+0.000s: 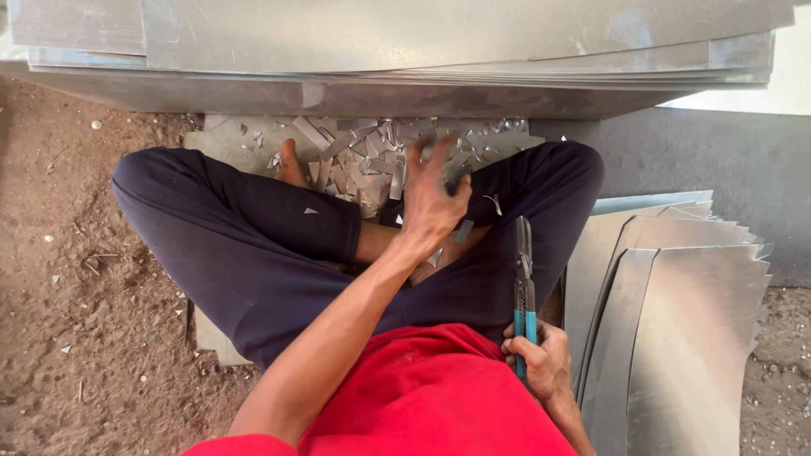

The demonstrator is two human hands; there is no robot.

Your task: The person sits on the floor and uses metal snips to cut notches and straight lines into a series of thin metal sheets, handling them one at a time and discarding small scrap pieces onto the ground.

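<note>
Snips: my right hand point(543, 361) is wrapped shut around the blue handles of the tin snips point(524, 291), low beside my right hip. The tool stands nearly upright, grey blades pointing away from me and resting closed against my right thigh.

Right fingers: curled tight on the handles; the thumb side faces up.

Left hand: my left hand point(431, 196) is stretched forward between my knees, fingers spread and loose, holding nothing that I can make out. The fingertips are blurred, so I cannot tell whether they touch the scraps below them.

Scrap heap: a pile of small metal offcuts point(359, 160), triangles and slivers, lies on the ground in front of my crossed legs, just under and beyond my left hand. A few stray slivers sit on my dark trousers point(245, 245).

Under the heap: a flat sheet point(224, 139) lies on the ground with the offcuts scattered across it; it is no bin or tray, only a loose heap.

Foot: my bare foot point(290, 165) rests at the left edge of the heap.

Right side: a stack of curved metal sheets point(676, 321) lies fanned out just beside my right leg, close to the snips.

Ahead: a larger stack of flat metal sheets point(422, 51) spans the top, beyond the heap.

Ground: brown dirt point(84, 279) to my left, dotted with tiny offcuts.

Shirt: red point(431, 397).
</note>
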